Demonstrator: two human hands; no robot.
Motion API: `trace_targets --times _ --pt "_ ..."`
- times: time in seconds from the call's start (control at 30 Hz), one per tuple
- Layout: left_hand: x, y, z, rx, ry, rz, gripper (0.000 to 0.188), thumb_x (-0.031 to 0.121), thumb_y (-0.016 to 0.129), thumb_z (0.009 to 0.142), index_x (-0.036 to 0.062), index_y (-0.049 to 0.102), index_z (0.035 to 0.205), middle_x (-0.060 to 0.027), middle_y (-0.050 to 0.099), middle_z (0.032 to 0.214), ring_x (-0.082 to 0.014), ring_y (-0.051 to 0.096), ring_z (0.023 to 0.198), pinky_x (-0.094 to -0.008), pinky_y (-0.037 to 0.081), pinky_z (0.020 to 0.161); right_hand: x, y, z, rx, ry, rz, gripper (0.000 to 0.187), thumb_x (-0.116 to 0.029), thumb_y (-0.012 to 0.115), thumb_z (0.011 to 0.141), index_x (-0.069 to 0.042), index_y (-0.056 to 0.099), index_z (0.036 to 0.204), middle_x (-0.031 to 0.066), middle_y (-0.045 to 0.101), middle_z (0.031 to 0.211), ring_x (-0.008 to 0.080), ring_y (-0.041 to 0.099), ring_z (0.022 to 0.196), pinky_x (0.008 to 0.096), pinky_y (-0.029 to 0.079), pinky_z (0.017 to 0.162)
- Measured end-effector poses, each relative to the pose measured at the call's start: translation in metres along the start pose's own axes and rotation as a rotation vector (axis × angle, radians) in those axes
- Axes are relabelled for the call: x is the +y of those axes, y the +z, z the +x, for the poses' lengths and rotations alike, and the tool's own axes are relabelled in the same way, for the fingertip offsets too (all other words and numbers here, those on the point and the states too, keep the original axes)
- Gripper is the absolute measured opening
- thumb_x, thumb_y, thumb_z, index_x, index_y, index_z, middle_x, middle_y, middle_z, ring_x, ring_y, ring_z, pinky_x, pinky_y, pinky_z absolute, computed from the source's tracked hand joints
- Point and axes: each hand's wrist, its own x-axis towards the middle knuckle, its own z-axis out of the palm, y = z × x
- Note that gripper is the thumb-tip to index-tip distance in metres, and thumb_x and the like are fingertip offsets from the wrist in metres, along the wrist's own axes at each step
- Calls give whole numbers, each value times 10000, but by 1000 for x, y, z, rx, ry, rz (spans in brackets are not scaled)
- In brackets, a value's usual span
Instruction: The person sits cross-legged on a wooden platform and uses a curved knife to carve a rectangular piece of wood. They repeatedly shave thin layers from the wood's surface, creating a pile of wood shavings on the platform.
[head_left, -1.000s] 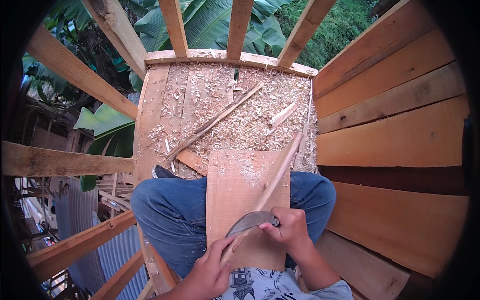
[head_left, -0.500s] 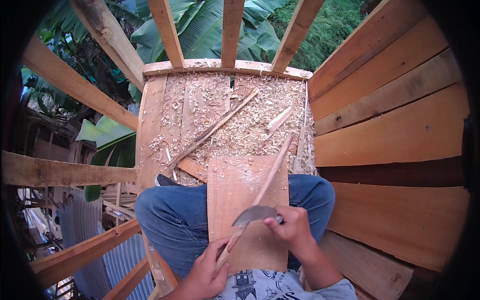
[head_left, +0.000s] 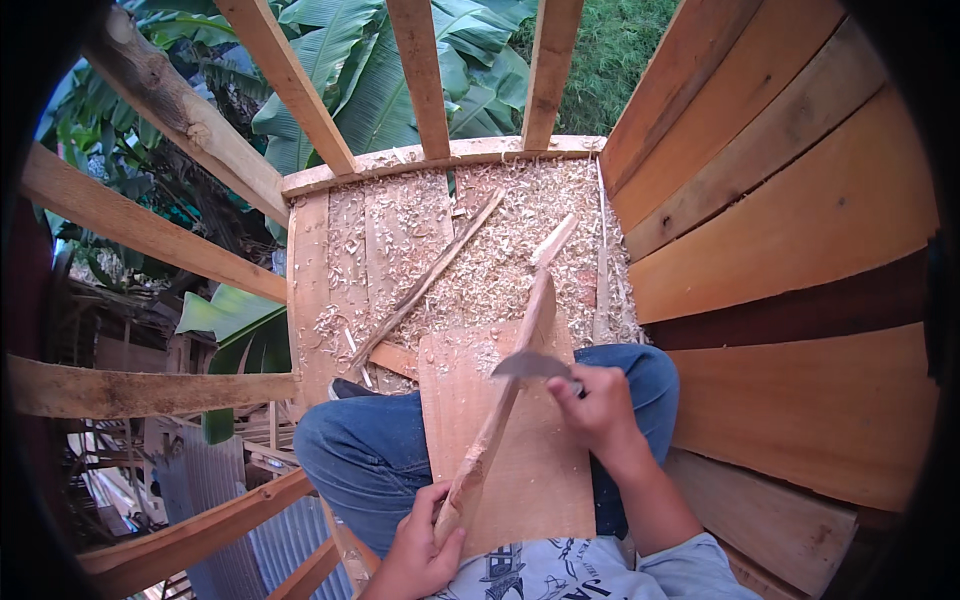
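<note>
My left hand (head_left: 428,540) is wrapped round the near end of a long wooden stick (head_left: 490,435), which slants up and away to the right. In my right hand (head_left: 598,408) is the handle of a knife with a broad curved blade (head_left: 532,366). The blade lies across the stick about midway along it. Beneath the stick, a flat wooden board (head_left: 545,475) rests across my lap between my knees. The near part of the stick shows rough, pale cut marks. The knife's handle is mostly hidden by my fingers.
Wood shavings (head_left: 400,225) cover much of the plank floor (head_left: 310,270). A dark-edged wood strip (head_left: 430,275) and a pale wood piece (head_left: 556,240) lie ahead. Wooden railing bars (head_left: 155,225) stand left and ahead; a plank wall (head_left: 790,230) rises at right. Banana leaves (head_left: 370,85) are beyond.
The knife has moved farther up the stick, away from me. My right hand has gone forward with it, while my left hand keeps its grip. The whole view has shifted slightly.
</note>
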Motion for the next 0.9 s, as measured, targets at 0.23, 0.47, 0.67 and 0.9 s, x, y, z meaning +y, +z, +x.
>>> trace_targets --times 0.23,0.47,0.67,0.9 --pt "2 2 2 24 -48 -5 492 -3 589 830 -22 400 1284 -171 625 1126 -189 584 1091 -323 432 949 -8 24 -6 8 4 -68 639 -635 604 826 -14 685 698 204 610 585 372 652 599 428 511 528" --pt "-12 -3 1 51 38 45 488 -20 584 834 -10 402 1287 -148 624 1126 -181 581 1083 -317 431 943 -11 8 -3 -20 40 2 646 -624 577 851 -3 680 709 200 595 567 371 648 604 442 510 559" --pt "-11 0 5 51 63 63 492 -14 589 838 -11 400 1292 -160 634 1114 -197 602 1067 -325 451 928 -19 35 -44 -141 -164 -59 590 -593 633 818 -34 625 630 151 584 548 345 621 542 412 488 499" --pt "-1 0 2 65 6 106 498 -3 583 854 -9 388 1312 -190 647 1115 -227 626 1071 -329 467 909 -7 26 -10 14 -153 -195 723 -727 575 772 -25 636 613 164 598 548 322 647 558 402 506 500"
